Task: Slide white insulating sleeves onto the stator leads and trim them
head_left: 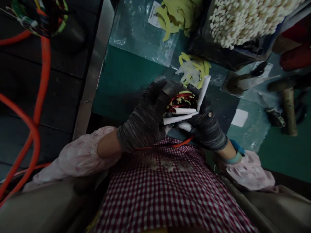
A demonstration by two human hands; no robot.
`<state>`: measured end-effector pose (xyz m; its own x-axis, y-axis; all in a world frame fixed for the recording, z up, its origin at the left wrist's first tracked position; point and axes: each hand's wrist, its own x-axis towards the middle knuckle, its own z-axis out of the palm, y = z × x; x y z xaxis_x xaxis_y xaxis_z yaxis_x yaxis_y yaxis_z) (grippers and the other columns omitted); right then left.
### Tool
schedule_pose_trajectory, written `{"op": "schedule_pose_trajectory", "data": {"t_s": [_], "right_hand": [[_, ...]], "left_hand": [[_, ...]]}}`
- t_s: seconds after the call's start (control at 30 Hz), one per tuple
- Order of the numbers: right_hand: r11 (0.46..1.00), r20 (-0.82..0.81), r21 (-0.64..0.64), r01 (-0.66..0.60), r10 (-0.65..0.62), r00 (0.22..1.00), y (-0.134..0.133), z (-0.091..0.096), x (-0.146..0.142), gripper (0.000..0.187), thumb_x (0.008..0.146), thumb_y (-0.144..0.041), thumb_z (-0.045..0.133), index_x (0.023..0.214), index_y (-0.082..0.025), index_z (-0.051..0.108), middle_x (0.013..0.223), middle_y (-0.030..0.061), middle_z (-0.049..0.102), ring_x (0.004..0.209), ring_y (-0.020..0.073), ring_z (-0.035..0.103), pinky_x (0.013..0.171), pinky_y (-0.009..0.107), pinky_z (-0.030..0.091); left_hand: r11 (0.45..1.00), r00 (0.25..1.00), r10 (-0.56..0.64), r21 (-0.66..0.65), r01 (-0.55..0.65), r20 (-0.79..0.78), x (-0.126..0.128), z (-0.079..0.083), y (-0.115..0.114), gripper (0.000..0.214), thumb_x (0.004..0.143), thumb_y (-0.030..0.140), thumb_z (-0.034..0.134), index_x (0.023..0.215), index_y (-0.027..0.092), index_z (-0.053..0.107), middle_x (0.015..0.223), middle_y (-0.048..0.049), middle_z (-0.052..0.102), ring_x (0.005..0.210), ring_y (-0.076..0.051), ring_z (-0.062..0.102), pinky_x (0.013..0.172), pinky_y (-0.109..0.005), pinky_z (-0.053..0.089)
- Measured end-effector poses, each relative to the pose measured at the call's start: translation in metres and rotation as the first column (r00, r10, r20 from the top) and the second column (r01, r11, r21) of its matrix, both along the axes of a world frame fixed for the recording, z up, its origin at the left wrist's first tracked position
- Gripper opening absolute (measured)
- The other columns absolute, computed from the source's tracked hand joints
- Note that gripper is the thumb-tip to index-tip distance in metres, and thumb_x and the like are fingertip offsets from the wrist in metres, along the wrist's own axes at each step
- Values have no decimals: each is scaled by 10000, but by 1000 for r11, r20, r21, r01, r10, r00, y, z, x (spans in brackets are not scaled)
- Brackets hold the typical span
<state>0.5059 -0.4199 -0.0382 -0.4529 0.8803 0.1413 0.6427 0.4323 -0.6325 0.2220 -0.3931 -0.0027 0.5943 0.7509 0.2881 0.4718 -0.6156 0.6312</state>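
Between my gloved hands, close to my apron, sits a motor stator (184, 99) wound with red-brown copper wire and edged with yellow-green insulation strips. My left hand (150, 118) wraps its left side, fingers curved over the far rim. On the opposite side, my right hand (206, 119) is closed around the stator, its fingertips partly hidden. Several white sleeves stick out of the windings: one upright sleeve (203, 93) leans along my right hand, and a lower sleeve (179, 118) lies across the near side. The stator's underside is out of sight.
Yellow strips (194, 66) lie just beyond the stator, with more on a plastic bag (143, 35). A dark bin (201, 48) holds many thin white sticks. At right are a hammer (289, 110) and a screwdriver (274, 115). Orange hoses (45, 71) and another stator (60, 16) are left.
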Motion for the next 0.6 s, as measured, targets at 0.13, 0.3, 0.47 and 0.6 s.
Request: {"op": "schedule_pose_trajectory", "data": {"t_s": [0.13, 0.3, 0.47, 0.6], "right_hand": [[999, 5, 35, 24, -24, 1000, -7, 1, -2, 554, 1090, -518, 779, 1633, -460, 685, 1774, 72, 600, 1641, 410, 605, 1368, 736, 529], [991, 2, 96, 95, -95, 995, -14, -1, -7, 625, 1104, -517, 774, 1706, -457, 618, 1794, 83, 582, 1594, 430, 645, 1294, 716, 608], [985, 10, 80, 151, -152, 988, -11, -2, -12, 723, 1133, -551, 726, 1802, -415, 489, 1719, 117, 655, 1467, 391, 739, 1174, 646, 706], [993, 69, -25, 112, -110, 992, 6, 7, -11, 809, 1093, -652, 750, 1795, -321, 520, 1664, 171, 687, 1481, 407, 724, 1238, 636, 671]], "left_hand": [[1000, 1000, 12, 24, -12, 3, 0, -3, -2, 878, 1078, 384, 761, 1785, 124, 311, 1799, -257, 485, 1754, -412, 372, 1464, -629, 406], [999, 999, 47, 15, -47, -8, 5, -6, -5, 849, 1067, 343, 749, 1770, 95, 342, 1792, -253, 472, 1755, -427, 363, 1461, -620, 412], [997, 997, 75, 1, -75, 21, 8, -6, -7, 843, 1074, 349, 751, 1777, 187, 316, 1786, -213, 479, 1739, -401, 377, 1473, -616, 391], [996, 993, 88, -11, -87, 80, 1, -14, 2, 862, 1049, 343, 817, 1753, 217, 335, 1744, -208, 506, 1713, -413, 416, 1433, -658, 447]]}}
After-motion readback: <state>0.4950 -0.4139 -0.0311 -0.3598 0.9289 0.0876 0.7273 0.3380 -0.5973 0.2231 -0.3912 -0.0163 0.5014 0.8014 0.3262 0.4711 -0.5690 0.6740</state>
